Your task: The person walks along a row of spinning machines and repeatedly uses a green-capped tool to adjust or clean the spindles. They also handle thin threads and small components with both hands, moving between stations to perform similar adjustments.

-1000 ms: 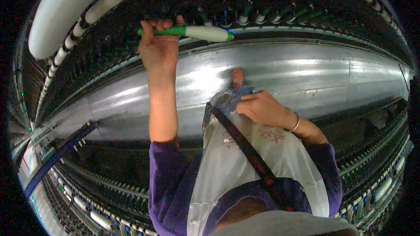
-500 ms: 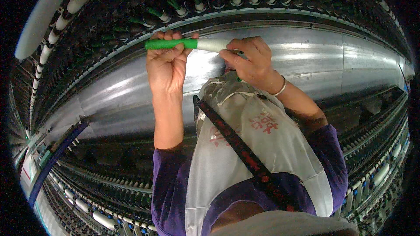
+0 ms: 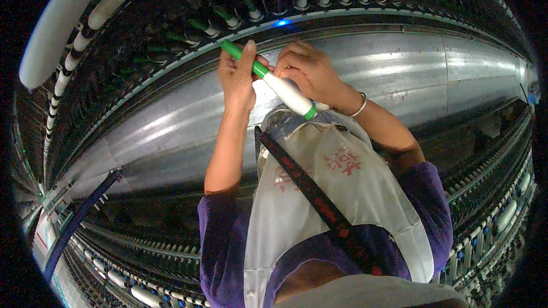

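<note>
Slanting across my view is a green bobbin (image 3: 289, 93) partly wound with white yarn. Its bare green end points up and left, its thicker yarn end down and right. My left hand (image 3: 238, 74) is closed round the bare green part, with the thumb laid along the top. Close beside the yarn, my right hand (image 3: 305, 71) has its fingers bent and drawn together. What those fingers hold, if anything, is hidden behind the hand and bobbin. The yarn end hangs just above the white apron (image 3: 342, 154) at my front.
Beyond my hands runs a curved row of upright green bobbins (image 3: 251, 11) on a spinning frame, with a blue light (image 3: 281, 23) on its rail. Smooth metal panels (image 3: 394, 74) lie behind the hands. White rollers (image 3: 108, 8) line the upper left; a dark strap (image 3: 308, 188) crosses the apron.
The bobbin has turned from level to slanting, its yarn end now down and right. My right hand has come off that end and moved slightly left. A blue light now shows on the rail.
</note>
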Available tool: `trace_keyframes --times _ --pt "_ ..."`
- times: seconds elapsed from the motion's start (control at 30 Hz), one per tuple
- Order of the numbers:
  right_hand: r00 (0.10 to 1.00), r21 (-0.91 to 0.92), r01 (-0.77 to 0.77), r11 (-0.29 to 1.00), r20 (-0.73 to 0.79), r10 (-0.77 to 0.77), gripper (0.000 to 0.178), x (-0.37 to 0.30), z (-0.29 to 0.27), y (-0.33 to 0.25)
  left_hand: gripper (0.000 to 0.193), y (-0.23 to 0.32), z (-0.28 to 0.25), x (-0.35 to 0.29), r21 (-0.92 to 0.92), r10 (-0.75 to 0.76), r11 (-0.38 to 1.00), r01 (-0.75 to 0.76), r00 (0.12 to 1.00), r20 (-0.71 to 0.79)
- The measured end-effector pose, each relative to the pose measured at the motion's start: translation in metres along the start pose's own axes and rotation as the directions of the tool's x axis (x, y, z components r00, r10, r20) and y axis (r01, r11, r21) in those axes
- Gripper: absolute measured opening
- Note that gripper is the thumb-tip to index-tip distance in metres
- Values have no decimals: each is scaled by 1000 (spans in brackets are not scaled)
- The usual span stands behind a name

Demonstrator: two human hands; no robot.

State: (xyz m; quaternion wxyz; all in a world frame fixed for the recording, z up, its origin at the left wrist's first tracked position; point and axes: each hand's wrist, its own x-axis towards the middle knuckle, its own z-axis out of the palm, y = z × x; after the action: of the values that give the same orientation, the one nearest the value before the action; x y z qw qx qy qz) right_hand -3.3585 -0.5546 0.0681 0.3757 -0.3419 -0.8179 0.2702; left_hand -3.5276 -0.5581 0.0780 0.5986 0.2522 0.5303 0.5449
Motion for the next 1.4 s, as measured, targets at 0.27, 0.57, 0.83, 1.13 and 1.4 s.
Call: trace_keyframes --times 0.27,0.57,0.83,1.13,1.4 --pt "909 176 -238 955 -306 283 3 4 5 13 40 -48 26 -22 -403 -471 740 538 843 261" --pt "842 657 -320 683 -132 522 2 0 -7 13 26 -46 11 -11 -338 -330 772 539 794 510" --pt "661 926 -377 30 247 709 14 -52 -14 -10 18 -49 -1 2 -443 -197 862 245 968 152" --pt "632 593 -734 332 416 653 8 -76 -5 10 18 -22 -13 19 -532 -107 839 110 994 37" --pt "691 996 11 -91 58 720 14 -57 -52 88 37 -29 4 18 240 -487 862 447 596 638"
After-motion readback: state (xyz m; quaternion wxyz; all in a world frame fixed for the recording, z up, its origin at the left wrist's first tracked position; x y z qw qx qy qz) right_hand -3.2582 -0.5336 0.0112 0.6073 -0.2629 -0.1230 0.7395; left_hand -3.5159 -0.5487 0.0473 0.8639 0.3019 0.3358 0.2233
